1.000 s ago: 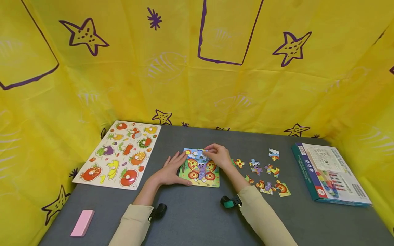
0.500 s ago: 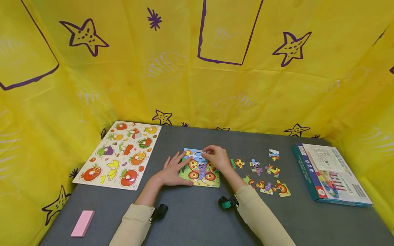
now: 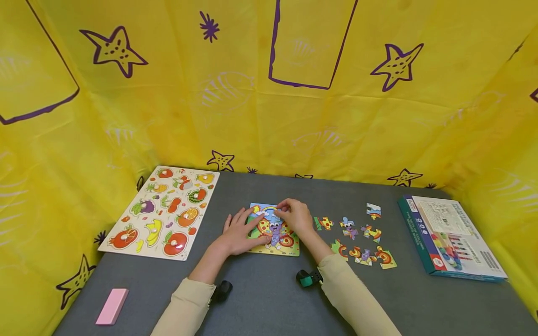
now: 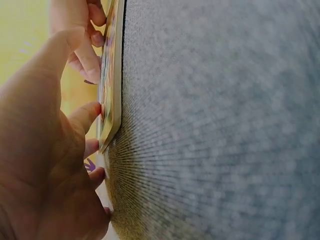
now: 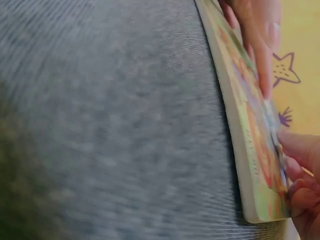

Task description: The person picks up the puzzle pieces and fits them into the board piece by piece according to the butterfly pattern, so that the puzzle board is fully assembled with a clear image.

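Observation:
A square butterfly puzzle [image 3: 286,251] lies on the grey table between the two hands. My left hand [image 3: 239,235] reaches over its left side with the fingers spread, index fingertip and thumb on the picture. At the upper right of the puzzle, my right hand [image 3: 297,217] pinches a light blue puzzle piece [image 5: 270,114] close over the sky part; the fingers cover much of it. In the left wrist view the spread left fingers [image 4: 84,116] meet the edge of the puzzle. Several loose puzzle pieces [image 3: 349,228] lie to the right of the right hand.
At the left lies a fruit peg board [image 3: 174,219], with a pink block [image 3: 112,306] nearer the front. A flat product box [image 3: 456,238] stands at the right. Behind the table hangs a yellow curtain [image 3: 252,112] with starfish drawings.
My right hand has shifted slightly left and stays over the top of the puzzle. The left hand has moved a little right, its thumb now farther over the picture.

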Demonstrator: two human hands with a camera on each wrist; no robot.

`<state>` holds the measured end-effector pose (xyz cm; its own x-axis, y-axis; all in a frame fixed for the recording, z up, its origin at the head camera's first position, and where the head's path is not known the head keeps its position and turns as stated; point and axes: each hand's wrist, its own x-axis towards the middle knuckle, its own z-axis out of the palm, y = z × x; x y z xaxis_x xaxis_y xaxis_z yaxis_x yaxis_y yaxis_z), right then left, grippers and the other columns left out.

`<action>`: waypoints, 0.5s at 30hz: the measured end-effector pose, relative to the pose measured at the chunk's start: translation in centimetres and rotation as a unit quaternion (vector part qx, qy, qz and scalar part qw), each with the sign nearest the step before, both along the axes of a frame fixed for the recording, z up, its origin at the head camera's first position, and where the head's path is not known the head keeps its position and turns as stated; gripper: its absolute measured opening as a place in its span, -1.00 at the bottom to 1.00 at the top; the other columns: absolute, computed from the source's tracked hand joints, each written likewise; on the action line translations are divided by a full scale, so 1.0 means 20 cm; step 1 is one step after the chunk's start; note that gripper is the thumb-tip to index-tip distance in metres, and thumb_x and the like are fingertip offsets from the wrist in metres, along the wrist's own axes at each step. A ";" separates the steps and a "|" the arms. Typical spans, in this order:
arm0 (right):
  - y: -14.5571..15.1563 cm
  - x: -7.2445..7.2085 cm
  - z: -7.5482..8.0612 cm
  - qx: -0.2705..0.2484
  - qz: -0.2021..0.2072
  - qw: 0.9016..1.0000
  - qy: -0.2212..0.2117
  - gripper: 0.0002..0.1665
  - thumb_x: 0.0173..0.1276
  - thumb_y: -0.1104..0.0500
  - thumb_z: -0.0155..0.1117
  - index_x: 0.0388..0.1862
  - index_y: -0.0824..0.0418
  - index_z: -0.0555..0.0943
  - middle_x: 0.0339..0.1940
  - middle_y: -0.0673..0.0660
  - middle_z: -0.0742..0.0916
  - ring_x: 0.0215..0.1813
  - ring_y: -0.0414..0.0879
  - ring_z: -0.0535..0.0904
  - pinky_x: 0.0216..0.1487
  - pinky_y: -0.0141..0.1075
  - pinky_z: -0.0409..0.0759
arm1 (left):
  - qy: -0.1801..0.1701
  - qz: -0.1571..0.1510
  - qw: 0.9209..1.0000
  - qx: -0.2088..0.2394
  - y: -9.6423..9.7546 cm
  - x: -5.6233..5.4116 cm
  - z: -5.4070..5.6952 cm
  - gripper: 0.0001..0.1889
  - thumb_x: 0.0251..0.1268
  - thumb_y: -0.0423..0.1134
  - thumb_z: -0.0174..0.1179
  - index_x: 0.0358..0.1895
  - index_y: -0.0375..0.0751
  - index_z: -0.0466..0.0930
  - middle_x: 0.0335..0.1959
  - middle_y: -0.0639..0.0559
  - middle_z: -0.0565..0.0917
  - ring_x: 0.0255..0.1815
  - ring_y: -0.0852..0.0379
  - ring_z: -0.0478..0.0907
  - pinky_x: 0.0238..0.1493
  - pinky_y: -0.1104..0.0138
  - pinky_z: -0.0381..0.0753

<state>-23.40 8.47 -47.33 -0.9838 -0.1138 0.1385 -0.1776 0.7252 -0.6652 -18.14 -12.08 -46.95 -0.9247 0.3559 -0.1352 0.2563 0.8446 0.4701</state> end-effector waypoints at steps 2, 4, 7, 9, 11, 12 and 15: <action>0.00 0.00 -0.01 0.008 -0.001 1.000 0.008 -0.81 0.21 0.00 0.47 -0.29 0.06 0.72 -0.39 -0.04 0.65 -0.41 -0.16 0.49 -0.42 -0.28 0.42 | 0.002 0.002 1.000 -0.001 0.00 0.00 0.01 -0.15 0.19 0.45 0.05 0.52 0.18 0.19 0.57 -0.06 0.00 0.56 -0.16 -0.20 0.40 -0.23 -0.28; -0.01 0.00 -0.01 0.014 -0.003 1.000 0.012 -0.81 0.21 -0.01 0.47 -0.29 0.05 0.71 -0.37 -0.03 0.65 -0.38 -0.15 0.49 -0.40 -0.26 0.43 | 0.001 0.005 1.000 -0.005 0.01 0.01 0.02 -0.16 0.20 0.43 0.05 0.51 0.19 0.19 0.56 -0.05 0.00 0.56 -0.16 -0.19 0.40 -0.24 -0.27; -0.01 0.00 -0.01 0.020 -0.006 1.000 0.014 -0.81 0.22 -0.02 0.46 -0.29 0.03 0.70 -0.35 -0.03 0.64 -0.34 -0.14 0.50 -0.37 -0.24 0.44 | 0.004 0.007 1.000 -0.008 0.02 0.01 0.04 -0.19 0.23 0.40 0.06 0.51 0.17 0.21 0.56 -0.05 0.02 0.56 -0.17 -0.18 0.40 -0.25 -0.25; -0.02 0.01 -0.01 0.023 -0.007 1.000 0.013 -0.80 0.23 -0.04 0.45 -0.30 0.02 0.69 -0.34 -0.03 0.63 -0.34 -0.13 0.50 -0.37 -0.23 0.43 | 0.005 0.008 1.000 -0.011 0.02 0.01 0.04 -0.20 0.24 0.38 0.06 0.51 0.16 0.21 0.56 -0.06 0.02 0.56 -0.17 -0.17 0.40 -0.25 -0.24; -0.01 0.01 -0.01 0.026 -0.002 1.000 0.013 -0.81 0.24 -0.05 0.43 -0.30 0.02 0.68 -0.33 -0.03 0.62 -0.34 -0.13 0.49 -0.38 -0.23 0.43 | 0.010 0.005 1.000 -0.010 0.02 0.01 0.04 -0.21 0.25 0.36 0.06 0.50 0.12 0.22 0.55 -0.08 0.03 0.55 -0.19 -0.15 0.39 -0.26 -0.23; -0.01 0.01 -0.01 0.025 0.001 1.000 0.011 -0.81 0.25 -0.05 0.43 -0.30 0.02 0.69 -0.33 -0.03 0.62 -0.35 -0.13 0.48 -0.38 -0.24 0.42 | 0.012 0.004 1.000 -0.009 0.02 0.01 0.04 -0.21 0.26 0.36 0.06 0.50 0.10 0.23 0.55 -0.09 0.04 0.55 -0.20 -0.14 0.39 -0.26 -0.22; 0.01 0.00 -0.02 0.013 0.022 1.000 0.006 -0.83 0.25 -0.02 0.44 -0.30 0.03 0.70 -0.31 -0.02 0.61 -0.35 -0.15 0.44 -0.35 -0.26 0.40 | 0.018 0.001 1.000 -0.012 0.02 0.01 0.04 -0.21 0.27 0.35 0.05 0.50 0.07 0.23 0.54 -0.11 0.04 0.54 -0.22 -0.12 0.38 -0.26 -0.21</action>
